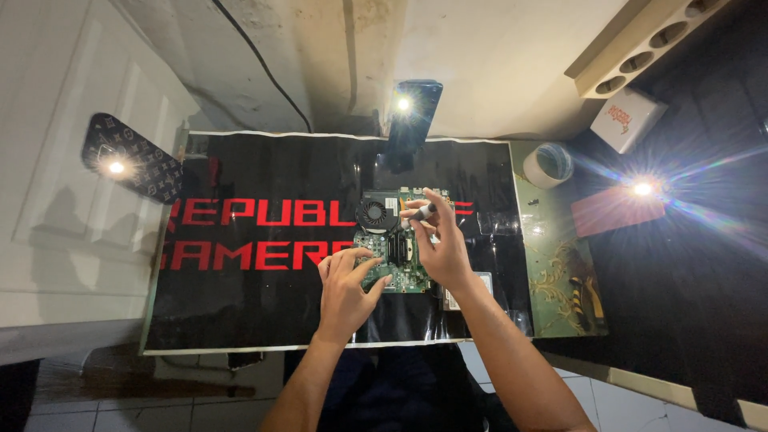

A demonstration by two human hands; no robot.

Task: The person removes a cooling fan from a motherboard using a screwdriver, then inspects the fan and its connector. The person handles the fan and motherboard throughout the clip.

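- Two bare hands work over one green circuit board [398, 254], our landmark, which lies flat on a black mat [256, 312] with red lettering;
- nearest us, our left hand [346, 288] sits at the board's lower left corner, fingertips pinched on its edge and gripping it; we cannot tell whether anything small lies between them;
- just beyond, our right hand [444, 244] covers the board's right side, fingers closed around a slim dark tool [422, 213] whose tip points left over the board;
- a round cooling fan [374, 213] sits on the board's far left corner;
- right of the board, well apart, stands a roll of white tape [549, 165];
- past the board's far edge, a dark lamp [412, 112] shines toward us.
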